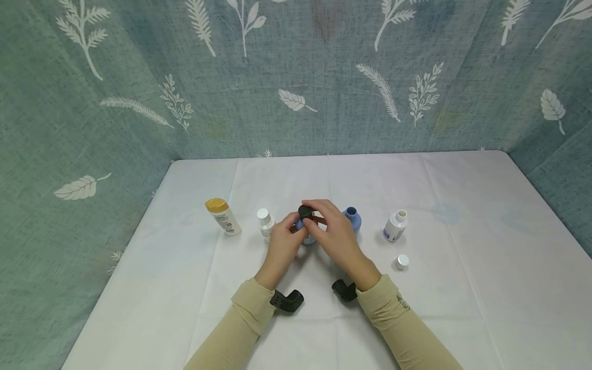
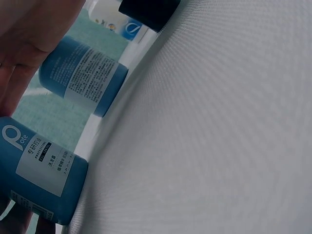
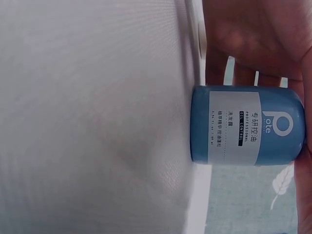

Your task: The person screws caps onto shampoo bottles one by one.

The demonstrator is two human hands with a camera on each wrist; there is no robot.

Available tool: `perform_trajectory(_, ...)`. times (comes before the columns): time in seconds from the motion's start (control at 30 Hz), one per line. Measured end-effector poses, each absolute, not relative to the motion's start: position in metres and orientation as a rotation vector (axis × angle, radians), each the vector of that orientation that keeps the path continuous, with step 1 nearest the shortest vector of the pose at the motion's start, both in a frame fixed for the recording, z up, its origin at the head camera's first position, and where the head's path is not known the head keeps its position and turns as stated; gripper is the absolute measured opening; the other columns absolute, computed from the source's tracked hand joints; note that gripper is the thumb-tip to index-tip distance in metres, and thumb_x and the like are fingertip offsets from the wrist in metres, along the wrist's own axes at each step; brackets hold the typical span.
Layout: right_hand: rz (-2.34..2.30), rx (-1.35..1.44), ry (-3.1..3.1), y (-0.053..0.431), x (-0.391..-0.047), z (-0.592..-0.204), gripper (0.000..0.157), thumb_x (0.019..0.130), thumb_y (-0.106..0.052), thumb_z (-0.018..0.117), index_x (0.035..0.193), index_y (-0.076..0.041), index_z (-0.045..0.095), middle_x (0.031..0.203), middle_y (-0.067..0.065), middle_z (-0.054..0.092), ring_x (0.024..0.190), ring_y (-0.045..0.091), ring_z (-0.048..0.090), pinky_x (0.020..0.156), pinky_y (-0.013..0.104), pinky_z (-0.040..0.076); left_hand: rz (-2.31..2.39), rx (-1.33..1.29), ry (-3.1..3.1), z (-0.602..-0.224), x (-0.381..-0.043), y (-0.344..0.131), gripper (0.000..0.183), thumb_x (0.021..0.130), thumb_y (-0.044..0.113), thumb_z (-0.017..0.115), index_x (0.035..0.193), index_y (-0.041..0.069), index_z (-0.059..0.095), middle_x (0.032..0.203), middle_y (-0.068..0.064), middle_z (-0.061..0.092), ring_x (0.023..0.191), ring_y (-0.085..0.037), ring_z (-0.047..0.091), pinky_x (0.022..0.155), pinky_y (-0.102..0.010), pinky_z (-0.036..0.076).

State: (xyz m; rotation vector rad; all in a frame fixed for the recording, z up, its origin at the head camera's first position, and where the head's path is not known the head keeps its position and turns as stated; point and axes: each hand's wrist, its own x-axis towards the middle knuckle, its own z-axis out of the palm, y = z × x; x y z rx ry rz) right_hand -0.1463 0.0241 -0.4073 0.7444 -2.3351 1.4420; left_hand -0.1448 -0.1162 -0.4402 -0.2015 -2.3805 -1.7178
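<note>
A blue shampoo bottle [image 1: 309, 239] with a white label stands upright on the table between my two hands; the right wrist view shows its printed front [image 3: 243, 126]. My left hand [image 1: 283, 245] holds this bottle near its shoulder. At the bottle's top, the fingers and thumb of my right hand [image 1: 339, 239] pinch a black cap [image 1: 306, 211]. The neck is mostly hidden by the fingers. Just behind my right hand is a second blue bottle [image 1: 352, 218] with an uncapped mouth, its label side [image 2: 90, 73] visible in the left wrist view.
Left of my hands stand a white bottle with a white cap [image 1: 263, 216] and a cream bottle with a yellow cap [image 1: 217, 205]. To the right are an uncapped white bottle [image 1: 395, 227] and a loose white cap [image 1: 401, 262]. A patterned cloth [image 1: 296, 67] hangs behind the white-covered table [image 1: 462, 288].
</note>
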Motion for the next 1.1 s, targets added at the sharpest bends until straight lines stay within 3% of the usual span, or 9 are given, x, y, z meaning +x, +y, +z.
perform_trajectory(0.33, 1.427, 0.741, -2.32, 0.023, -0.148, -0.409, 0.036, 0.085, -0.021, 0.062, 0.12, -0.017, 0.055, 0.114, -0.006, 0.052, 0.105, 0.007, 0.049, 0.078, 0.022, 0.046, -1.76, -0.229, -2.363, -0.416, -0.133, -0.112, 0.024, 0.082, 0.008, 0.061, 0.105, 0.004, 0.063, 0.098, -0.008, 0.065, 0.095, -0.02, 0.058, 0.078, -0.033, 0.047)
perform_trajectory(0.6, 1.451, 0.753, -2.314, 0.024, -0.147, -0.41, 0.035, 0.086, -0.018, 0.059, 0.12, -0.017, 0.054, 0.116, -0.007, 0.051, 0.107, 0.007, 0.048, 0.078, 0.023, 0.046, -1.722, -0.21, -2.389, -0.44, -0.145, -0.116, 0.023, 0.083, 0.015, 0.063, 0.105, 0.013, 0.064, 0.1, 0.002, 0.065, 0.097, -0.01, 0.057, 0.081, -0.028, 0.046)
perform_trajectory(0.87, 1.453, 0.763, -2.321, 0.024, -0.147, -0.408, 0.039, 0.083, -0.007, 0.055, 0.121, -0.016, 0.054, 0.118, -0.007, 0.052, 0.107, 0.006, 0.049, 0.08, 0.022, 0.045, -1.711, -0.218, -2.373, -0.442, -0.146, -0.116, 0.024, 0.082, 0.013, 0.062, 0.106, 0.015, 0.065, 0.1, 0.001, 0.064, 0.09, -0.014, 0.059, 0.074, -0.03, 0.049)
perform_trajectory(1.1, 1.447, 0.756, -2.321, 0.024, -0.148, -0.409, 0.037, 0.084, -0.01, 0.056, 0.121, -0.016, 0.054, 0.117, -0.008, 0.052, 0.107, 0.006, 0.049, 0.079, 0.021, 0.045, -1.701, -0.212, -2.381, -0.442, -0.146, -0.117, 0.024, 0.082, 0.012, 0.061, 0.106, 0.015, 0.065, 0.1, 0.003, 0.064, 0.092, -0.011, 0.058, 0.076, -0.028, 0.048)
